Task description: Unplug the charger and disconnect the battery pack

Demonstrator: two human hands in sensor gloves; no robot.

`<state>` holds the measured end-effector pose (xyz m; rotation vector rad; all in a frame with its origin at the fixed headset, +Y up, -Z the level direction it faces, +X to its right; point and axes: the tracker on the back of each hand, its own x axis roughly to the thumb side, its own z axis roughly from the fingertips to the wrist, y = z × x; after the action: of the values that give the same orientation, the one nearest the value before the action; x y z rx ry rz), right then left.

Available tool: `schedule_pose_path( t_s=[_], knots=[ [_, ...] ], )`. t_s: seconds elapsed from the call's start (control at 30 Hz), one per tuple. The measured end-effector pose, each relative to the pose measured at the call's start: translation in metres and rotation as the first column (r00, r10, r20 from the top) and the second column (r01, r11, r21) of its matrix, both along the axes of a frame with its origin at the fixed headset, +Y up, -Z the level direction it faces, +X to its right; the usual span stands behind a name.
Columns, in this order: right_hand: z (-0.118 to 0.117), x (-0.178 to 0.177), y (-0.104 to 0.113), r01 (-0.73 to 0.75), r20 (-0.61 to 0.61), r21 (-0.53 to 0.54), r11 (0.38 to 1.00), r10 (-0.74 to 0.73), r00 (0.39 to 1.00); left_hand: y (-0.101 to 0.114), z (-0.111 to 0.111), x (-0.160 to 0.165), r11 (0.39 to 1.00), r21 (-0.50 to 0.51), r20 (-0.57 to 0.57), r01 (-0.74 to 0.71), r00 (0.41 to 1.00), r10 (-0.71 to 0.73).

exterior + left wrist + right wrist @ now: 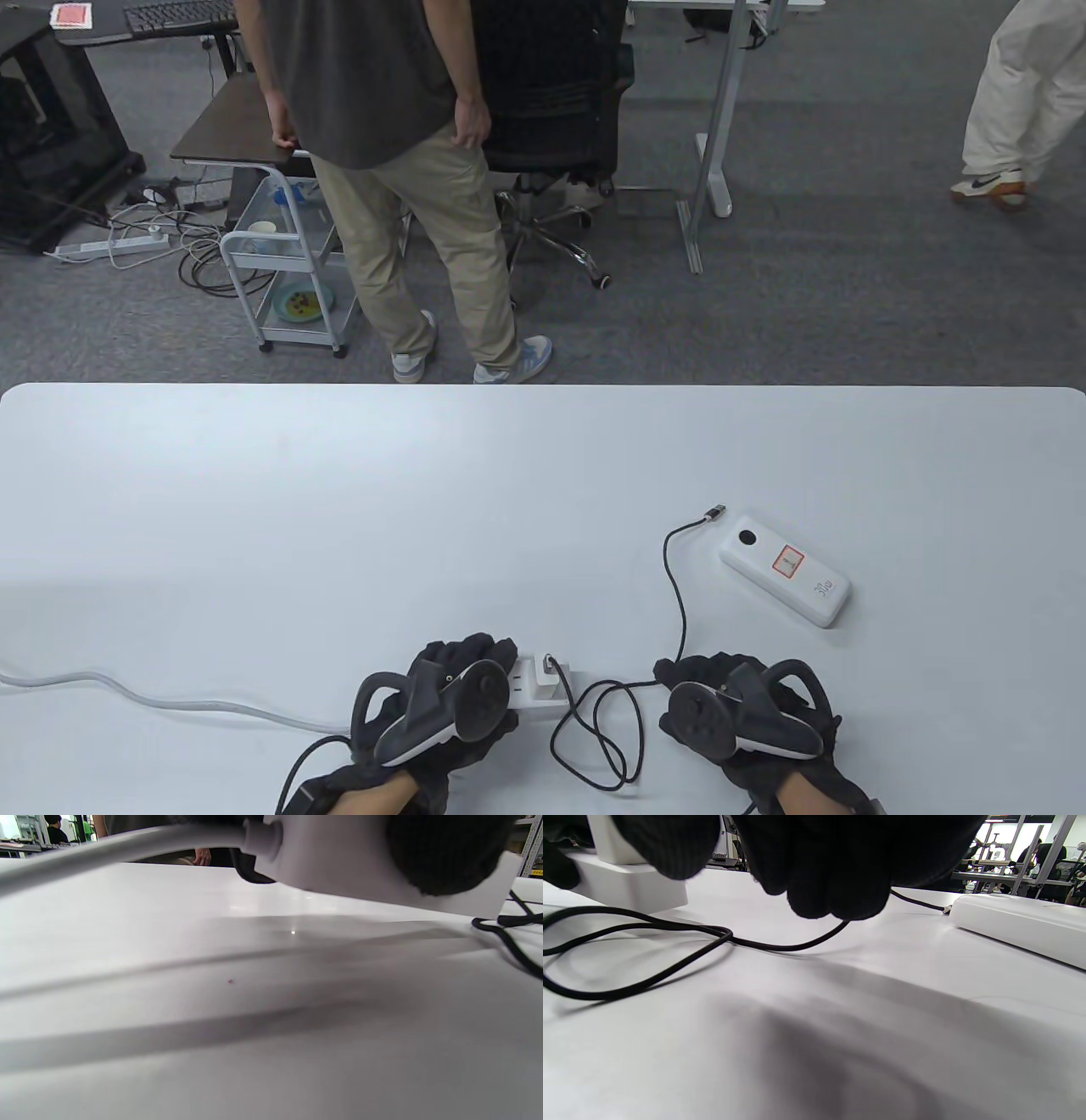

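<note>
A white charger (545,677) sits plugged into a white power strip (533,692) near the table's front edge. My left hand (450,705) grips the strip; its gloved fingers (441,853) wrap the strip's body (352,866). A black cable (679,594) runs from the charger through a loop, under my right hand (738,713), to a free USB plug (717,511). The plug lies beside the white battery pack (785,581), not in it. My right fingers (831,866) curl around the cable (670,931). The pack (1022,925) lies to their right.
The strip's grey cord (170,700) trails left across the table and off its left edge. The cable's loop (594,739) lies between my hands. A person (407,170) stands just beyond the table's far edge (543,386).
</note>
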<state>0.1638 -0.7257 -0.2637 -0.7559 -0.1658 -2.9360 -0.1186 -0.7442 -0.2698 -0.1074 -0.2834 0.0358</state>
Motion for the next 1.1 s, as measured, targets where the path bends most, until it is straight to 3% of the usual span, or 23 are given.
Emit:
schedule_pose_path(
  t_s=[0.13,0.8,1.1],
  knots=[
    [0.0,-0.001,-0.001,-0.009,-0.005,-0.005,1.0,0.008,1.0,-0.01,0.0,0.001,0.999,-0.029,0.008,0.023,1.0,-0.022],
    [-0.005,0.004,-0.006,0.012,0.039,-0.03,0.999,-0.01,0.999,-0.012,-0.004,0.005,0.996,0.016,0.028,0.089,0.996,-0.09],
    [-0.008,0.001,-0.014,-0.018,0.044,-0.033,0.999,0.02,0.999,-0.011,-0.005,0.004,0.996,-0.012,0.02,0.085,0.996,-0.084]
  ],
)
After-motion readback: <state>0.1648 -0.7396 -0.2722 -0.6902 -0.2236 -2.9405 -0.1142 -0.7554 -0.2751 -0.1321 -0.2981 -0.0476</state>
